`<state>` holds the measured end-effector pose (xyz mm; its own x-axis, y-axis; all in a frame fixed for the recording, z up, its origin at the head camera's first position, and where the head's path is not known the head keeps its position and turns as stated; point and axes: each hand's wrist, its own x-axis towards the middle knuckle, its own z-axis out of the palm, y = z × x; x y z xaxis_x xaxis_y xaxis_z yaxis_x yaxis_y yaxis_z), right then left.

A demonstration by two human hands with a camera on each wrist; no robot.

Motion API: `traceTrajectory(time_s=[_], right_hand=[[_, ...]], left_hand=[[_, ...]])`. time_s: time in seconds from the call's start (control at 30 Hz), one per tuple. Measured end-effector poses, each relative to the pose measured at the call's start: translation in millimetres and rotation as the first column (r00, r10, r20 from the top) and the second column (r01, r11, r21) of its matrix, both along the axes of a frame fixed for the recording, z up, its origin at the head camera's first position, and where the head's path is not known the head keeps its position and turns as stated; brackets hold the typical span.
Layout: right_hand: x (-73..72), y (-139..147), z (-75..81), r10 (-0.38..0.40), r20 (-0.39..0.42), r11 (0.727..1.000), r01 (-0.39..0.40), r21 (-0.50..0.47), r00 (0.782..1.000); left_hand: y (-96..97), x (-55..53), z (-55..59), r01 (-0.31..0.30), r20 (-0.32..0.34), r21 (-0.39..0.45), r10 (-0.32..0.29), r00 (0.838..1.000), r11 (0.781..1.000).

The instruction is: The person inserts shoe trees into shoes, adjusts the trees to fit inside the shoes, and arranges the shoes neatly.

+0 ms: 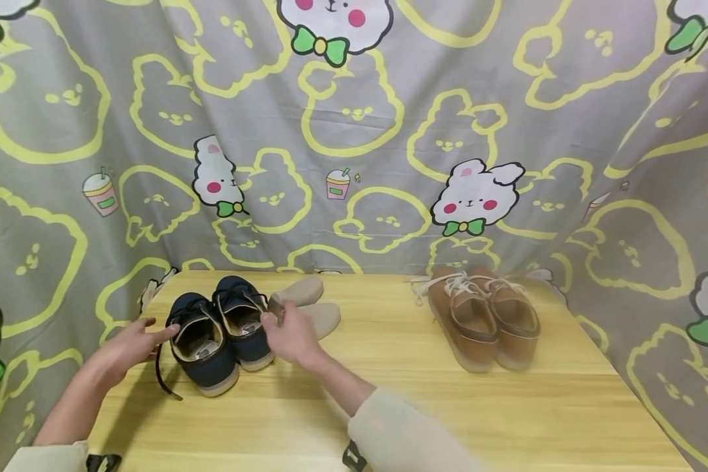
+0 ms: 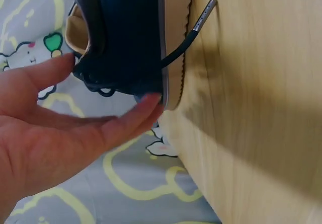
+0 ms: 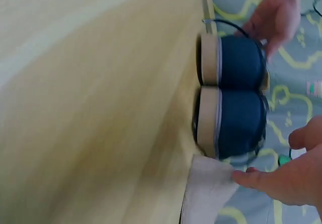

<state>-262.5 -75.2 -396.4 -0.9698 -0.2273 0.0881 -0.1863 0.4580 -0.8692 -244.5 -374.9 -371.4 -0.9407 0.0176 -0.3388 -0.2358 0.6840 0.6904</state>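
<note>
Dark-navy fabric lace-up shoes with tan soles stand side by side between my hands, pale insoles inside. My left hand: unclenched, fingers stretched along left shoe's outer side; contact unclear. My right hand: loose, thumb apart, just beside right shoe. Two beige rounded pieces just beyond it; brown lace-up shoes, tan-lined, well to its right.
</note>
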Motion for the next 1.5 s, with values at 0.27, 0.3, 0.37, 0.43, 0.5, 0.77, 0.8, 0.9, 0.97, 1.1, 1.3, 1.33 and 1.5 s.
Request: traceTrajectory(time_s=[0.27, 0.3, 0.37, 0.43, 0.5, 0.77, 0.8, 0.9, 0.97, 1.1, 1.3, 1.33, 1.5], right_hand=[[8.2, -23, -5.1, -0.011, -0.022, 0.999, 0.011, 0.034, 1.0], [6.6, -24, -5.4, -0.017, -0.02, 1.0, 0.018, 0.025, 1.0], [2.8, -25, -6.4, -0.028, -0.014, 0.999, 0.029, 0.024, 1.0], [-0.6, -26, -8.1, -0.031, 0.002, 0.999, 0.031, 0.027, 1.0], [-3.1, -26, -9.3, -0.035, 0.026, 0.999, 0.034, 0.038, 0.999], [-5.7, -22, -6.6, -0.024, 0.122, 0.999, 0.019, 0.043, 0.992], [-5.4, -21, -6.1, -0.019, 0.13, 0.999, 0.014, 0.047, 0.991], [-4.1, -18, -5.0, -0.004, 0.159, 0.999, -0.003, 0.043, 0.987], [-3.0, -15, -5.3, 0.013, 0.17, 0.999, -0.019, 0.035, 0.985], [0.7, -10, -6.5, 0.04, 0.201, 0.999, -0.035, -0.029, 0.979], [3.6, -3, -6.0, 0.098, 0.302, 0.988, -0.057, -0.143, 0.948], [3.6, -3, -5.3, 0.105, 0.319, 0.987, -0.06, -0.15, 0.942], [5.8, -2, -2.0, 0.079, 0.339, 0.991, -0.037, -0.13, 0.937]], left_hand=[[15.3, 3.1, -10.9, 0.075, 0.033, 0.192, -0.083, 0.996, 0.978], [16.5, 3.7, -11.2, 0.077, 0.03, 0.217, -0.085, 0.996, 0.973], [17.4, 4.9, -10.9, 0.08, 0.025, 0.251, -0.09, 0.996, 0.965], [17.7, 5.7, -11.2, 0.074, 0.025, 0.272, -0.084, 0.996, 0.96], [17.6, 6.0, -11.3, 0.08, 0.03, 0.282, -0.092, 0.995, 0.956], [21.5, 4.1, -15.0, 0.062, 0.066, 0.288, -0.084, 0.994, 0.956], [22.2, 4.5, -15.0, 0.056, 0.072, 0.292, -0.08, 0.994, 0.955], [24.1, 6.4, -13.9, 0.063, 0.077, 0.305, -0.091, 0.993, 0.95], [25.7, 7.6, -13.0, 0.067, 0.08, 0.313, -0.097, 0.992, 0.947], [29.5, 9.4, -11.6, 0.07, 0.08, 0.304, -0.099, 0.992, 0.95], [34.4, 10.9, -8.9, 0.079, 0.091, 0.303, -0.111, 0.99, 0.95], [35.4, 11.0, -9.0, 0.083, 0.091, 0.307, -0.116, 0.989, 0.948], [42.9, 15.9, -12.8, 0.08, 0.06, 0.32, -0.105, 0.993, 0.944]])
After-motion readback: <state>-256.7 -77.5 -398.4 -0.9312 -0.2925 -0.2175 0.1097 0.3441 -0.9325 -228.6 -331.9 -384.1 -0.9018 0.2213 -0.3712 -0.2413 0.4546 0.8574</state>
